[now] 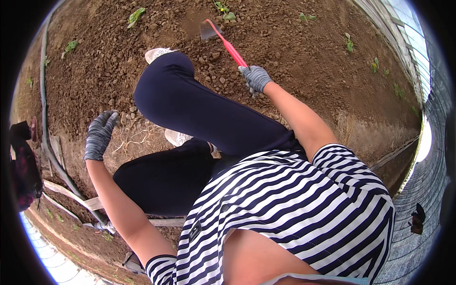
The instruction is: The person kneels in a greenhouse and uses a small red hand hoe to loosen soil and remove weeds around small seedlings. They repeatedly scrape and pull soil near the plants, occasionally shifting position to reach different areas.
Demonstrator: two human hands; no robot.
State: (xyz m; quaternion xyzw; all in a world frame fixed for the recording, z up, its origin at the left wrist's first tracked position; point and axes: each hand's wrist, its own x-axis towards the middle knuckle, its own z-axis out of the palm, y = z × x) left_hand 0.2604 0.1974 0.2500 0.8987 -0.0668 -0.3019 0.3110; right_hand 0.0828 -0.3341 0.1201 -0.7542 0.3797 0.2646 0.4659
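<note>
My right hand (pixel 255 79), in a grey knitted glove, grips the red handle of a small hand hoe (pixel 233 51). The hoe's flat metal blade (pixel 210 31) is at the brown, cloddy soil beyond my knee. My left hand (pixel 100 134), in a matching glove, is at the left beside my bent legs, over the edge of the loose soil. Its fingers are curled together and no object shows in them, though the palm side is hidden. Near the blade grows a small plant with a yellow flower (pixel 221 9).
More seedlings stand in the soil, one at the upper left (pixel 135 16) and one at the right (pixel 348 42). A grey hose (pixel 43 89) runs down the left side. Another person in dark clothing (pixel 25 167) is at the far left. Greenhouse sheeting (pixel 433 149) curves along the right.
</note>
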